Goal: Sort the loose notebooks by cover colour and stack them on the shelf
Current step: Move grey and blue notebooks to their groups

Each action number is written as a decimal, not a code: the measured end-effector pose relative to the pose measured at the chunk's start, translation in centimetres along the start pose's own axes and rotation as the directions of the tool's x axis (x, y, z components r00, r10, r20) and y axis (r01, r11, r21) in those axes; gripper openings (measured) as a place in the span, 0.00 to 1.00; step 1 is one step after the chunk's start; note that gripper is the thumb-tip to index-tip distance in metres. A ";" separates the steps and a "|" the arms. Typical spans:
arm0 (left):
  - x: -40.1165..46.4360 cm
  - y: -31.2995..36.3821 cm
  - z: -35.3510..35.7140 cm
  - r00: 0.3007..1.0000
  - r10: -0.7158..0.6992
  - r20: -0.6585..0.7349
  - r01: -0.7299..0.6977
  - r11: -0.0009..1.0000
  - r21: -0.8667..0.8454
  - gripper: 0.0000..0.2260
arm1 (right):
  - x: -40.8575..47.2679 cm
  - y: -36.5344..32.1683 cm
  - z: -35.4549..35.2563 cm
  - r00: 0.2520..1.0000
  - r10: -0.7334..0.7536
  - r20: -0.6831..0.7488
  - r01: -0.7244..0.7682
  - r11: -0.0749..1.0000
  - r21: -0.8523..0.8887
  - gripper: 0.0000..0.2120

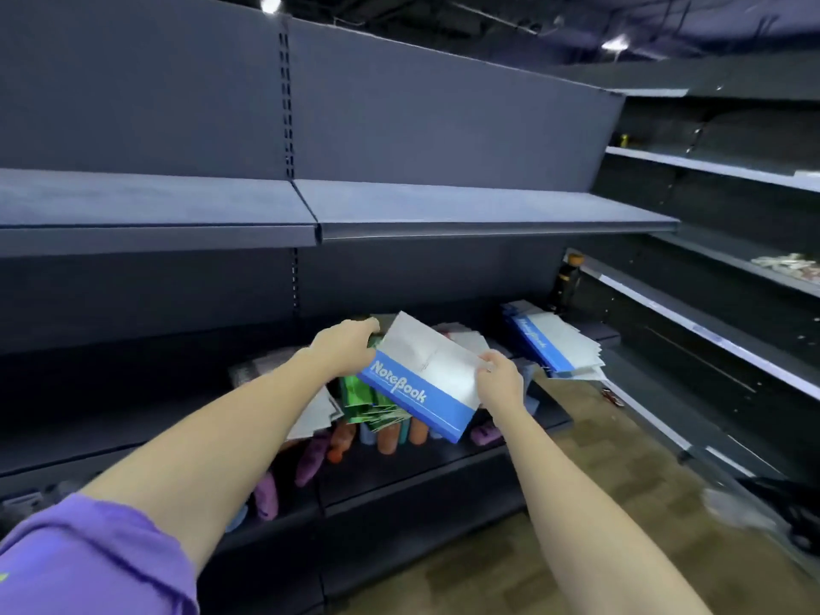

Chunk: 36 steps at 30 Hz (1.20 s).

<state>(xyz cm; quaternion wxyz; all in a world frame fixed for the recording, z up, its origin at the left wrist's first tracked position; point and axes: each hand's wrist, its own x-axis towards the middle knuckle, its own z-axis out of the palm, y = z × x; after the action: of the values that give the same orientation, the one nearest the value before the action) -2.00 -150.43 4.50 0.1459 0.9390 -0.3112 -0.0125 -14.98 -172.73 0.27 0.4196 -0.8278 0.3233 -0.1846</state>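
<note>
Notebook [423,383], blue-white cover, pinched by my right hand [499,381]; left hand [346,344] gripped green notebooks [370,403]. Best squared onto blue stack [548,344], edges aligned.

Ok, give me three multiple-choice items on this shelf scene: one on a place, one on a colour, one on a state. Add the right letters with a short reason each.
1. Where does the pile of blue-and-white notebooks lie?
A. On the top shelf
B. On the low shelf, right of both hands
C. On the floor

2. What colour are the covers of the notebooks under the raised one?
A. Green
B. Yellow
C. Black

3. How is the raised blue-and-white notebook held?
A. It lies flat and untouched
B. The left hand alone has it
C. The right hand pinches its right edge, while the left hand is at its upper left

Answers
1: B, the pile sits on the low shelf, to the right of the hands.
2: A, shiny green covers show beneath the raised notebook.
3: C, the right hand's fingers close on the edge; the left hand's grip is hidden behind the cover.
</note>
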 end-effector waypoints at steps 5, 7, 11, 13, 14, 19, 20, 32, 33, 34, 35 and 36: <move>4.1 7.5 3.7 0.996 0.077 0.037 -0.076 0.997 -0.011 0.15 | 5.1 4.8 -4.9 0.981 0.156 -0.113 -0.128 0.966 0.226 0.14; 6.0 10.4 5.0 0.996 0.078 0.043 -0.079 0.996 0.034 0.15 | 7.2 6.2 -6.5 0.977 0.176 -0.120 -0.141 0.957 0.255 0.14; 9.4 16.2 7.7 0.998 0.041 0.039 -0.044 0.995 0.085 0.16 | 11.6 9.2 -10.6 0.970 0.194 -0.144 -0.149 0.950 0.275 0.10; 11.1 18.7 8.9 0.999 0.037 0.035 -0.039 0.996 0.083 0.17 | 14.3 11.0 -12.6 0.960 0.222 -0.169 -0.159 0.933 0.323 0.11; 11.8 19.8 9.3 0.999 0.043 0.032 -0.045 0.996 0.074 0.17 | 15.6 11.8 -13.5 0.953 0.248 -0.174 -0.175 0.919 0.354 0.13; 14.8 23.9 11.2 0.997 0.043 0.058 -0.046 0.998 0.049 0.16 | 21.0 15.0 -16.7 0.935 0.311 -0.171 -0.229 0.897 0.377 0.17; 15.3 24.5 11.3 0.997 0.041 0.063 -0.044 0.998 0.052 0.16 | 21.8 15.3 -17.1 0.937 0.306 -0.171 -0.228 0.902 0.366 0.17; 17.4 24.7 11.6 0.990 -0.043 0.134 0.043 0.999 0.003 0.17 | 24.0 14.9 -15.8 0.999 -0.008 0.043 0.022 0.940 -0.342 0.28; 17.4 24.4 11.6 0.989 -0.047 0.137 0.047 0.999 0.006 0.17 | 23.7 14.5 -15.3 0.997 -0.044 0.069 0.064 0.940 -0.334 0.28; 17.2 24.1 11.5 0.989 -0.050 0.139 0.049 0.999 0.008 0.17 | 23.3 14.0 -14.8 0.991 -0.068 0.111 0.099 0.947 -0.305 0.28; 17.0 23.7 11.3 0.989 -0.049 0.138 0.048 0.999 0.010 0.17 | 22.8 13.5 -14.2 0.984 -0.096 0.149 0.135 0.952 -0.274 0.27; 16.7 23.2 11.2 0.989 -0.051 0.140 0.049 0.999 0.014 0.17 | 22.2 12.8 -13.6 0.974 -0.127 0.188 0.173 0.951 -0.258 0.27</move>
<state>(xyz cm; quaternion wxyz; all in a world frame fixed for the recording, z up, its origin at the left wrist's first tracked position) -3.30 -180.96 1.48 0.1182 0.9441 -0.2971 -0.0804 -11.67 -201.46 -1.57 0.3124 -0.9125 0.2448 -0.0988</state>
